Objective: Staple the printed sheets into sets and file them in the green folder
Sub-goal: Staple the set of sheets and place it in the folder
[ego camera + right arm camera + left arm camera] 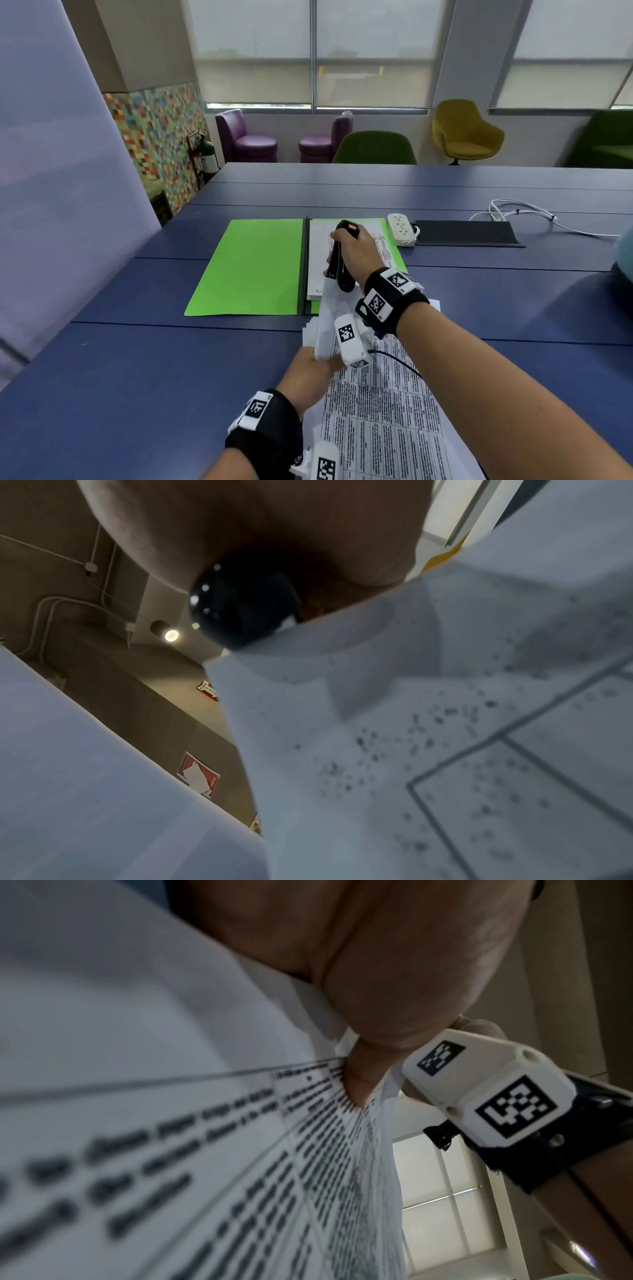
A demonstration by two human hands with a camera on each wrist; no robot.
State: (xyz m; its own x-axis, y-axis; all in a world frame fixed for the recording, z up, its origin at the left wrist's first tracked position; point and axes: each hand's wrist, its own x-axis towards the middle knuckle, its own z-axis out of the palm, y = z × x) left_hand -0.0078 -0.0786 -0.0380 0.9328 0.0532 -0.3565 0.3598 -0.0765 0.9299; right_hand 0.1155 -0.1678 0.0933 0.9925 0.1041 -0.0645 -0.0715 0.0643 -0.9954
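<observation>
The green folder (250, 267) lies open on the blue table, with white sheets (317, 260) stacked on its right half. My right hand (356, 253) grips a black stapler (339, 270) above that stack, its mouth over the top corner of a raised set of printed sheets (380, 407). My left hand (317, 368) pinches the left edge of this set and holds it off the table. In the left wrist view my thumb (363, 1080) presses on the printed sheets (205, 1150). The right wrist view shows the stapler (240, 607) at the corner of the sheets (411, 737).
A white power strip (402, 228) and a dark mat (466, 233) lie just right of the folder, with a white cable (527, 214) behind. A teal object (623, 270) sits at the right edge. Chairs (375, 149) stand beyond the table's far side.
</observation>
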